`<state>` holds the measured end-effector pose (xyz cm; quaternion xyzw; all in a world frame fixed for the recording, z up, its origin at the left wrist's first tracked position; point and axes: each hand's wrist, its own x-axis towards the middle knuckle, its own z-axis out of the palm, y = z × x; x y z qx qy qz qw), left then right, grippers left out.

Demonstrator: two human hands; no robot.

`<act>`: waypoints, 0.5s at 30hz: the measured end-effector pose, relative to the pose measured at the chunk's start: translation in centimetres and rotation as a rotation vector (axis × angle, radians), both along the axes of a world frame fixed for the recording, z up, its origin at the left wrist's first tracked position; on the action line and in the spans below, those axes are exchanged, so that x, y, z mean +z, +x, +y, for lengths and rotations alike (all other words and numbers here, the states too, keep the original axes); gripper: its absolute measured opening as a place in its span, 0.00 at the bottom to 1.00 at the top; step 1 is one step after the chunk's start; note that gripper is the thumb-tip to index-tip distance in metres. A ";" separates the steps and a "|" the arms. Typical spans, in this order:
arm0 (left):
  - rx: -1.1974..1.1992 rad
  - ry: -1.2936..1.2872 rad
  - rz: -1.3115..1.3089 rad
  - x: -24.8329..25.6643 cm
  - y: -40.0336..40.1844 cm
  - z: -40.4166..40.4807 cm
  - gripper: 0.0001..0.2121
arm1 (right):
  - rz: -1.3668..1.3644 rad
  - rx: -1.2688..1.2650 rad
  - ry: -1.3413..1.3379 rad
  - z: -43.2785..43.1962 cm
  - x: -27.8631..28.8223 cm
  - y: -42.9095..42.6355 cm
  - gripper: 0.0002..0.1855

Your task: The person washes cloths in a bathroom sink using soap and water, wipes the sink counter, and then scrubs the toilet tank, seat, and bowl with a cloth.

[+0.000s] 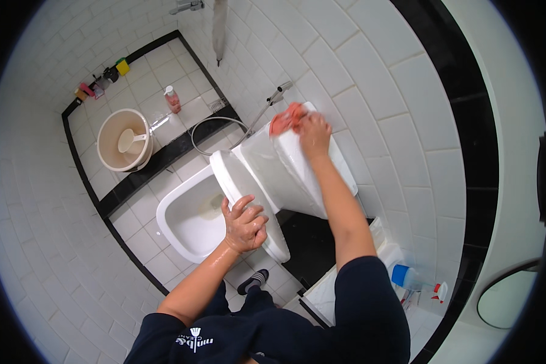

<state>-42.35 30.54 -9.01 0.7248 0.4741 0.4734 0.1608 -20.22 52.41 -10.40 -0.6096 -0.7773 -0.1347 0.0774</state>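
Observation:
My right hand (315, 134), a little blurred, presses a red-orange cloth (289, 119) against the top of the white toilet cistern (295, 164). Wet streaks and some suds show on the cistern. With wet fingers, my left hand (245, 224) grips the edge of the raised toilet seat and lid (241, 175), which tilt up from the bowl. Below them the toilet bowl (186, 227) is uncovered, with cloudy yellowish water (210, 205) at its bottom.
Past a black kerb (164, 159) stand a beige bucket (104, 141) holding a dipper (129, 141) and a pump bottle (173, 101). A bidet sprayer (278, 92) hangs on the wall, its hose (195, 132) looping down. At right is a spray bottle (407, 277).

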 end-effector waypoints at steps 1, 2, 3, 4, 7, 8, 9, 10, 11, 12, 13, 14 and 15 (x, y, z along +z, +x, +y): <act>0.003 0.000 0.013 -0.1 -0.2 -0.1 0.05 | -0.098 0.009 -0.006 1.0 0.5 0.1 0.09; 0.013 0.004 0.025 -0.2 -0.4 -0.1 0.05 | -0.198 0.025 -0.008 1.8 1.6 0.0 0.10; 0.016 0.001 0.023 -0.3 -0.5 -0.2 0.05 | -0.216 0.039 0.063 2.0 2.4 -0.1 0.11; 0.019 -0.002 0.020 -0.4 -0.8 -0.3 0.05 | -0.087 0.032 0.023 1.8 2.8 -0.6 0.10; 0.016 -0.011 0.017 -0.9 -1.2 -0.7 0.05 | 0.224 0.057 -0.097 1.1 3.1 -0.9 0.09; 0.014 -0.014 0.018 -1.1 -1.1 -0.8 0.05 | 0.285 0.107 -0.139 1.4 2.4 -0.7 0.08; 0.016 -0.006 0.017 -1.0 -1.1 -0.8 0.05 | 0.352 0.154 -0.181 1.5 2.1 -0.9 0.08; 0.017 0.001 0.015 -0.9 -1.0 -0.7 0.05 | 0.391 0.163 -0.236 1.7 1.9 -1.0 0.08; 0.019 0.009 0.014 -0.8 -1.0 -0.7 0.05 | 0.430 0.172 -0.290 1.9 1.6 -1.2 0.07; 0.018 0.007 0.004 -0.8 -1.0 -0.6 0.05 | 0.474 0.187 -0.348 1.9 1.5 -2.0 0.07; 0.017 0.004 -0.007 -0.7 -0.8 -0.6 0.05 | 0.475 0.200 -0.412 1.8 1.6 -2.6 0.05; 0.015 0.002 -0.017 -0.7 -0.8 -0.5 0.05 | 0.432 0.242 -0.366 2.2 2.0 -2.9 0.05; 0.019 -0.003 -0.009 -0.8 -0.9 -0.5 0.05 | 0.391 0.277 -0.324 2.6 2.1 -3.0 0.04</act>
